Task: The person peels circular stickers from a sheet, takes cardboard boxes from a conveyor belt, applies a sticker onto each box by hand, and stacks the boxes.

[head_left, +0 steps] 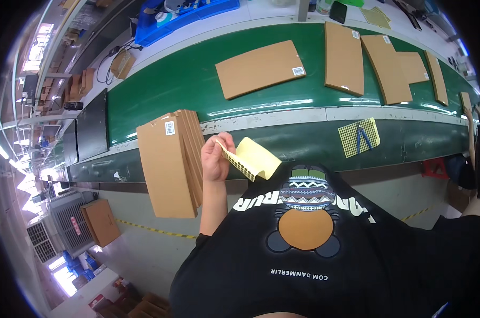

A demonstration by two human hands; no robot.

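Note:
My left hand (215,158) is raised near the table's front edge, its fingers closed on the corner of a curled yellow sticker sheet (258,155). Rows of small dark squares show along the sheet's lower side. Just left of this hand, a stack of flat brown cardboard boxes (164,168) juts over the front edge, a white label on the front one. My right arm (472,208) reaches out to the right rim, where the hand itself cannot be seen. Farther right on the table's front strip, blue-handled pliers (363,139) lie on another yellow sticker sheet (347,139).
Across the green belt (160,90) lie several flat boxes, among them a wide one (261,69) and a tall one (344,61). Black panels (92,122) are at its left end. A blue bin (184,19) stands on the far shelf. A red stool (434,168) is under the table.

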